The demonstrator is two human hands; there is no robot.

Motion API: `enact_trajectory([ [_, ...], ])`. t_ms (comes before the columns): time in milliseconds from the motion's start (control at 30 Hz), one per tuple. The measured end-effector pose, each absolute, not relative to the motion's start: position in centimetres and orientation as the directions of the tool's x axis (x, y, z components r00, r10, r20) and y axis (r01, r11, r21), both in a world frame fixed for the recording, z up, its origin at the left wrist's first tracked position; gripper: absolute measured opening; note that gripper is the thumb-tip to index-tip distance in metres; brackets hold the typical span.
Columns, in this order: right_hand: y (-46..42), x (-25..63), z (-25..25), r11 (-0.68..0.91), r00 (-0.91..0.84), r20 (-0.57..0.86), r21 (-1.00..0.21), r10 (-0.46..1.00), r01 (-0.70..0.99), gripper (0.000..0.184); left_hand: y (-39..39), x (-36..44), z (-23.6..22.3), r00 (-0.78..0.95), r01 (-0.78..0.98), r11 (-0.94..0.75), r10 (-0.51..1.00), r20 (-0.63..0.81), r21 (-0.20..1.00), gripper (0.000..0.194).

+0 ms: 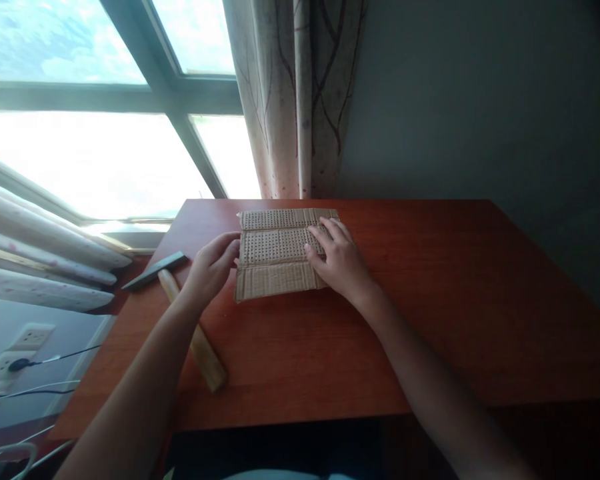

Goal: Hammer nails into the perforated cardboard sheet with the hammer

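Note:
A flat piece of brown cardboard (275,247) with creases and rows of small punched holes lies on the reddish wooden table (430,300). At its left edge is my left hand (213,267), thumb and fingers closed on the rim, with some fingertips hidden. My right hand (340,257) rests over the right part of the cardboard, fingers spread on the holes. A hammer lies left of the cardboard, its dark metal head (155,270) near the table's left edge and its wooden handle (207,357) running partly under my left forearm.
A bright window (95,160) and patterned curtains (285,100) stand behind and to the left. A grey wall (470,100) rises at the back right. Low on the left, a wall socket (33,337) has a black plug and cables.

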State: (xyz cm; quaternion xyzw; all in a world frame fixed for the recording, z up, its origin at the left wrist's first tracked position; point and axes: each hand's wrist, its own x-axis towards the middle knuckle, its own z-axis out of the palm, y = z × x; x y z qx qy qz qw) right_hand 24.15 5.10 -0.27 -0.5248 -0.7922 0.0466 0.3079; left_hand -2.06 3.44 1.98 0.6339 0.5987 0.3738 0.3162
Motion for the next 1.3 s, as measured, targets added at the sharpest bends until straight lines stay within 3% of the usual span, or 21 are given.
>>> enact_trajectory([
  [167,5.2,24.1,-0.6,0.457,-0.247,0.457,-0.434,0.855,0.776,0.051,3.5,-1.4,1.4,0.007,0.238,-0.037,0.999,0.037,0.970,0.040],
  [533,5.1,24.9,0.0,0.435,-0.186,0.534,-0.389,0.825,0.812,0.045,3.4,-2.5,-0.8,-0.080,0.050,0.066,0.995,-0.062,0.997,0.047],
  [733,4.4,25.2,1.6,0.450,-0.220,0.537,-0.344,0.814,0.824,0.045,3.2,-2.6,-0.9,-0.037,0.018,0.049,0.998,-0.049,0.999,0.046],
  [833,4.6,25.5,1.7,0.402,-0.175,0.506,-0.384,0.845,0.831,0.046,2.9,-2.6,-0.6,-0.004,0.005,0.067,0.998,-0.067,0.998,0.043],
  [1033,5.7,26.7,1.3,0.368,-0.062,0.479,-0.578,0.876,0.729,0.040,2.6,-2.0,0.1,0.065,-0.139,0.158,0.987,-0.150,0.978,0.044],
  [1167,5.9,27.1,1.5,0.394,-0.037,0.523,-0.590,0.852,0.705,0.029,2.7,-0.9,0.1,0.057,-0.220,0.157,0.987,-0.148,0.963,0.046],
  [1300,6.2,27.6,1.6,0.384,-0.049,0.531,-0.543,0.846,0.746,0.032,2.9,0.1,-0.1,0.074,-0.270,0.148,0.988,-0.132,0.951,0.046],
])
